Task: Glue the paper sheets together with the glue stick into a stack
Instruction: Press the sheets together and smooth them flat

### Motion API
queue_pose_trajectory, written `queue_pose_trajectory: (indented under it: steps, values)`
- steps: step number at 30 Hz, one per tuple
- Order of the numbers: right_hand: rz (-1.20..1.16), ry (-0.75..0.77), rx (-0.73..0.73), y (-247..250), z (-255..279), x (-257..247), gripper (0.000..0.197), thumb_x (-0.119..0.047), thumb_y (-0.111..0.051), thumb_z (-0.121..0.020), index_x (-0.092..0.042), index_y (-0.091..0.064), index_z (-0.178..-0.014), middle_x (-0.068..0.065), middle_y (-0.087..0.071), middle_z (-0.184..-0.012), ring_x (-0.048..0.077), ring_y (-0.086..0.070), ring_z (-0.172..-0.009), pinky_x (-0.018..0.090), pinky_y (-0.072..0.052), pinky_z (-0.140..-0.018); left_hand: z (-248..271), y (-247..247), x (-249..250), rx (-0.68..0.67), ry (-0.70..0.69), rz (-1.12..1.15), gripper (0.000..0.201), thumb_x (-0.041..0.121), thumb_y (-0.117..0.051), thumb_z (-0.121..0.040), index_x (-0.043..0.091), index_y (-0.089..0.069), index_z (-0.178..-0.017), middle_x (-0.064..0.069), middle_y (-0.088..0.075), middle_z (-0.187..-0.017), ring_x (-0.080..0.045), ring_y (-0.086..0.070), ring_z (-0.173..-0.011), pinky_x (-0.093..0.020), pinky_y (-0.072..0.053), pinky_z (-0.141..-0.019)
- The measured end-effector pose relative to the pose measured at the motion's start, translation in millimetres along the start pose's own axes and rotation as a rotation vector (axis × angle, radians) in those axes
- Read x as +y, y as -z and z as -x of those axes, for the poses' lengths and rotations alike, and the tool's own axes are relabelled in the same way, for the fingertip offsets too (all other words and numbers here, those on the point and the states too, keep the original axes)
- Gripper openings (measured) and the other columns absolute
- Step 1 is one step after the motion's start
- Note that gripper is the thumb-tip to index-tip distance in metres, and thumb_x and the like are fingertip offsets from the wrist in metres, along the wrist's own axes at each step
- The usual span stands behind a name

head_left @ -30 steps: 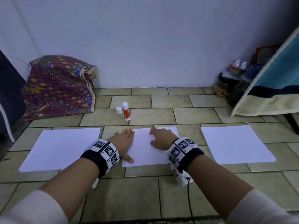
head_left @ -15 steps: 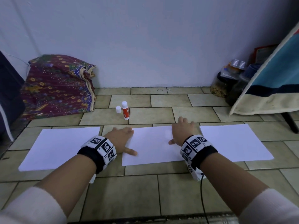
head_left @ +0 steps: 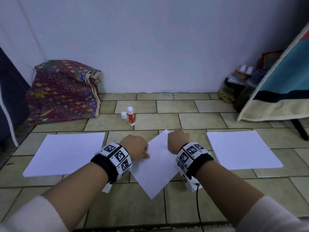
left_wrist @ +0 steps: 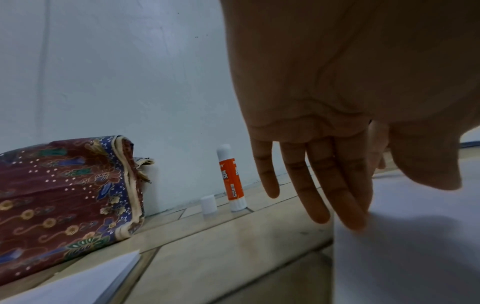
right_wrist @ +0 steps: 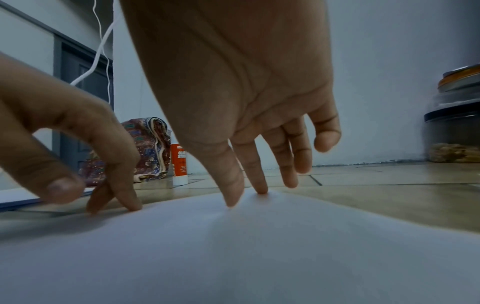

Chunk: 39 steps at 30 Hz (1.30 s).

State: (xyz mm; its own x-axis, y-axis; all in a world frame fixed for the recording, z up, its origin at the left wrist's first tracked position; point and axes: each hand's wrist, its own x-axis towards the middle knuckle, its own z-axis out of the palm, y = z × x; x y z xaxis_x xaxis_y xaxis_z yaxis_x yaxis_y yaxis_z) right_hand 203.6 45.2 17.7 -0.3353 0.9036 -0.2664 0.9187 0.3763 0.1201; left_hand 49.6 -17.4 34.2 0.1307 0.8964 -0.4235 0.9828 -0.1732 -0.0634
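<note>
Gluing looks unstarted — glue stick (head_left: 131,116) uncapped, three sheets apart; I press the middle sheet (head_left: 155,166) with flat left hand (head_left: 135,148) and right hand (head_left: 178,139) — gripping nothing.

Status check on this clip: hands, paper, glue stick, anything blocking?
Both hands, left and right, fingertips on middle sheet, which lies askew. Glue stick upright, uncapped, cap beside it. Nothing blocking.
</note>
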Motion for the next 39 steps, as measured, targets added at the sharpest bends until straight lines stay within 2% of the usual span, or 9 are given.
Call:
queue_pose_trajectory:
  steps: [5,10,13,19,27,32,35,37,39]
  values:
    - [-0.122,0.057,-0.058,-6,2,-18,0.038,-0.034,-0.056,-0.094,-0.008,-0.053,-0.122,0.011,-0.036,-0.135,0.028,-0.039,-0.123,0.033,-0.040,-0.094,0,-4,-5,0.049,0.039,0.192,0.030,0.044,-0.059,-0.090,0.015,-0.065,-0.091,0.000,-0.058,-0.092,-0.021,-0.058,-0.088,-0.026,-0.040,-0.071]
    - [-0.203,0.170,-0.025,-5,0,-29,0.037,-0.007,-0.051,-0.093,-0.005,-0.046,-0.129,0.013,-0.040,-0.132,0.031,-0.040,-0.120,0.036,-0.043,-0.094,-10,-13,-9,0.158,0.072,0.248,0.055,0.049,-0.064,-0.085,0.015,-0.049,-0.126,-0.002,-0.050,-0.129,-0.020,-0.045,-0.120,-0.033,-0.041,-0.093]
    - [-0.191,0.224,-0.026,-2,0,-33,0.040,-0.001,-0.047,-0.091,-0.005,-0.045,-0.131,0.014,-0.040,-0.132,0.032,-0.040,-0.120,0.037,-0.044,-0.095,-17,-18,-9,0.105,0.093,0.266,0.092,0.055,-0.065,-0.082,0.009,-0.021,-0.150,-0.004,-0.024,-0.157,-0.019,-0.020,-0.144,-0.037,-0.030,-0.112]
    - [-0.188,0.286,-0.006,-6,0,-41,0.048,-0.004,-0.051,-0.090,-0.010,-0.039,-0.136,0.008,-0.040,-0.138,0.027,-0.039,-0.126,0.040,-0.041,-0.098,-24,-28,-8,-0.073,0.142,0.118,0.106,0.065,-0.055,-0.084,0.006,0.000,-0.153,-0.006,0.002,-0.162,-0.019,0.003,-0.149,-0.052,-0.018,-0.116]
    - [-0.346,0.004,-0.106,0,-11,6,0.046,-0.033,-0.054,-0.094,-0.019,-0.042,-0.136,0.002,-0.049,-0.138,0.022,-0.047,-0.126,0.037,-0.040,-0.103,-23,-26,-5,-0.063,0.157,-0.040,0.103,0.069,-0.046,-0.086,0.005,-0.002,-0.153,-0.006,-0.004,-0.162,-0.017,-0.003,-0.149,-0.053,-0.018,-0.115]
    - [-0.165,-0.010,-0.128,-4,-6,30,0.061,-0.042,-0.059,-0.091,-0.022,-0.032,-0.142,0.000,-0.044,-0.141,0.024,-0.039,-0.130,0.043,-0.034,-0.104,-23,-24,-4,-0.070,0.152,-0.040,0.103,0.070,-0.047,-0.085,0.006,-0.003,-0.153,-0.006,-0.005,-0.162,-0.018,-0.002,-0.149,-0.053,-0.014,-0.117]
    - [0.038,-0.017,-0.077,-2,0,24,0.061,-0.044,-0.059,-0.090,-0.024,-0.033,-0.142,0.009,-0.032,-0.143,0.027,-0.027,-0.133,0.042,-0.036,-0.102,-21,-14,-4,-0.043,0.153,-0.093,0.091,0.073,-0.043,-0.085,0.010,-0.028,-0.148,-0.008,-0.027,-0.155,-0.022,-0.016,-0.146,-0.052,-0.013,-0.116]
    - [0.100,-0.014,-0.033,-1,3,16,0.049,-0.034,-0.053,-0.095,-0.020,-0.037,-0.139,0.012,-0.031,-0.140,0.028,-0.028,-0.131,0.039,-0.036,-0.100,-19,-4,-5,0.019,0.170,-0.124,0.074,0.073,-0.035,-0.087,0.014,-0.053,-0.130,-0.008,-0.050,-0.135,-0.024,-0.036,-0.134,-0.048,-0.020,-0.113]
    - [0.058,-0.012,-0.041,-1,3,9,0.042,-0.022,-0.045,-0.097,-0.016,-0.038,-0.138,0.013,-0.035,-0.139,0.028,-0.032,-0.130,0.037,-0.036,-0.099,-16,1,-5,0.121,0.140,-0.071,0.058,0.061,-0.040,-0.093,0.017,-0.055,-0.127,-0.004,-0.053,-0.129,-0.023,-0.043,-0.125,-0.041,-0.027,-0.109]
